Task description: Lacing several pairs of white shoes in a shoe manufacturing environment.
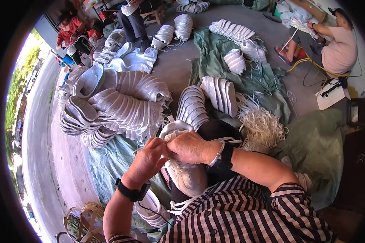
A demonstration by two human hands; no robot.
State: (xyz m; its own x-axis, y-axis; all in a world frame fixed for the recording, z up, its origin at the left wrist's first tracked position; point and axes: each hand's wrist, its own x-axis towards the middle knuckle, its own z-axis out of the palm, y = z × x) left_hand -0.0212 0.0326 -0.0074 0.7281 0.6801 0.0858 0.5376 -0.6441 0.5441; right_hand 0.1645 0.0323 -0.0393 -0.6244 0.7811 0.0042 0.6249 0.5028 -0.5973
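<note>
The left hand [148, 158] and right hand [190, 146] meet over a white shoe [185, 174] resting on the person's lap; both sets of fingers are pressed together, pinching its white lace [178, 164] near the top of the shoe; a second white shoe [152, 210] lies below the left forearm; stacks of white shoes [121, 101] and a heap of loose laces [263, 127] lie on green tarpaulin [312, 150] ahead.

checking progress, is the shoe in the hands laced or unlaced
Partly laced: white laces cross the shoe below both hands, left and right.
</note>
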